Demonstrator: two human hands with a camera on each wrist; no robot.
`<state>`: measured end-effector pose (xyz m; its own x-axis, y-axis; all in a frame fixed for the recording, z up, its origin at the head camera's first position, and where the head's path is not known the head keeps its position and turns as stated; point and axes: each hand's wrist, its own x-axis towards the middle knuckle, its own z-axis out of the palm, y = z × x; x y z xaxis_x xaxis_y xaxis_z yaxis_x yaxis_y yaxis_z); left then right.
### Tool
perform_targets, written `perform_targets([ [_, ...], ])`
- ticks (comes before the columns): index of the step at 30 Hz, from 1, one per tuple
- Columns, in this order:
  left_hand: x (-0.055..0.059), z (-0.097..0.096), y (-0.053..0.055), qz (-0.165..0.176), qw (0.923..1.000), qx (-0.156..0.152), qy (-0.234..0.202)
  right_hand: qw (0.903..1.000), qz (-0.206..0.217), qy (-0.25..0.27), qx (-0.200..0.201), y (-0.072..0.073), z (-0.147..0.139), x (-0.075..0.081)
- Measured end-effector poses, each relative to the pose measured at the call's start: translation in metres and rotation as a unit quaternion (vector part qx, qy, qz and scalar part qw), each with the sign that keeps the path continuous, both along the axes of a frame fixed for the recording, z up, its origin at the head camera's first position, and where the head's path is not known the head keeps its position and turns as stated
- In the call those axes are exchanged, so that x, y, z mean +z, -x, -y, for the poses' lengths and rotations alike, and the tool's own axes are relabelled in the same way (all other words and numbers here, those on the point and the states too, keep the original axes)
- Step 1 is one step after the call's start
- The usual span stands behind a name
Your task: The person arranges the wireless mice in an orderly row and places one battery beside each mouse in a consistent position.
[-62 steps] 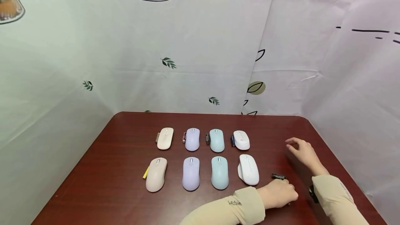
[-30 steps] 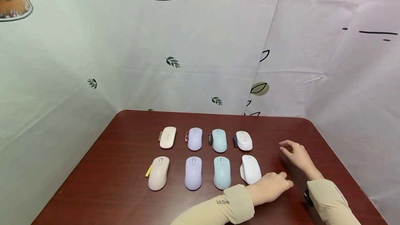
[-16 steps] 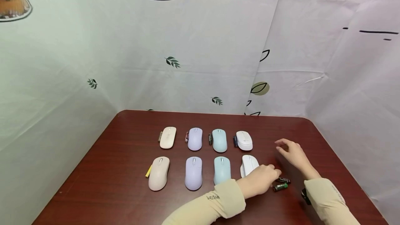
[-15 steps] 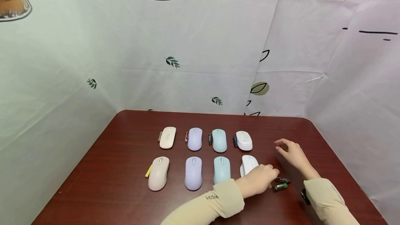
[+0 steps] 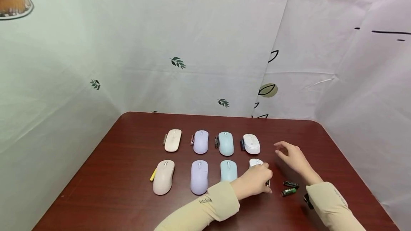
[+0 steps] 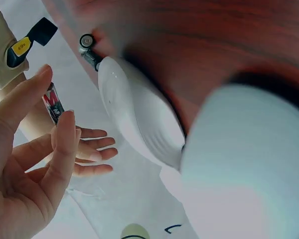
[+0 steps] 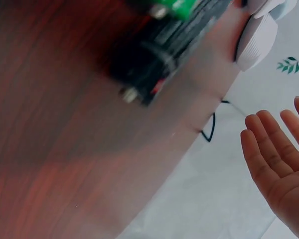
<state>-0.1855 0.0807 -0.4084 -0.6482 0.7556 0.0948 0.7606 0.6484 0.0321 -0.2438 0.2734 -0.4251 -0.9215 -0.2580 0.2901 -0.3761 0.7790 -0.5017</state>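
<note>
My left hand (image 5: 255, 180) pinches a small battery (image 6: 53, 103) between thumb and fingertip, raised over the near white mouse (image 5: 255, 162), most of which it hides in the head view. In the left wrist view this battery has black, red and white markings. My right hand (image 5: 293, 158) hovers over the right part of the table, fingers relaxed and holding nothing. Below it on the table lie a black battery (image 5: 290, 184) and a green-and-black battery (image 5: 288, 192), side by side. Left of my left hand is the near light blue mouse (image 5: 228, 170), its lower end covered by the sleeve.
On the dark red table (image 5: 112, 174), two rows of mice include a beige mouse (image 5: 163, 177), a purple mouse (image 5: 199, 177) and a far white mouse (image 5: 251, 144). A yellow battery (image 5: 153, 175) lies beside the beige one. Small batteries sit left of the far-row mice.
My left hand has moved left from the loose batteries to over the near white mouse, carrying a battery. The black and green batteries are uncovered. My right hand has shifted left.
</note>
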Motion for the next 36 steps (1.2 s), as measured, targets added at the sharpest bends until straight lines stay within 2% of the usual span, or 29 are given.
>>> perform_targets([
  [6,0.004,0.024,-0.001,-0.001,0.9998,0.015,-0.013,0.9999,-0.004,-0.006,0.015,-0.002,0.013,0.001],
  [13,-0.002,0.058,0.006,0.000,0.9984,0.034,-0.045,0.9993,0.005,-0.004,0.036,-0.003,0.028,0.001],
  [18,-0.006,0.078,0.007,-0.006,0.9963,0.058,-0.063,0.9986,0.016,-0.013,0.048,-0.004,0.038,0.001],
  [24,-0.012,0.102,0.003,0.007,0.9914,0.095,-0.090,0.9977,0.025,-0.023,0.059,-0.007,0.050,-0.001],
  [30,-0.018,0.128,0.000,0.024,0.9846,0.111,-0.133,0.9968,0.016,-0.025,0.074,-0.010,0.063,-0.001],
  [36,-0.024,0.150,-0.004,0.012,0.9779,0.136,-0.159,0.9961,0.002,-0.021,0.086,-0.010,0.076,-0.004],
])
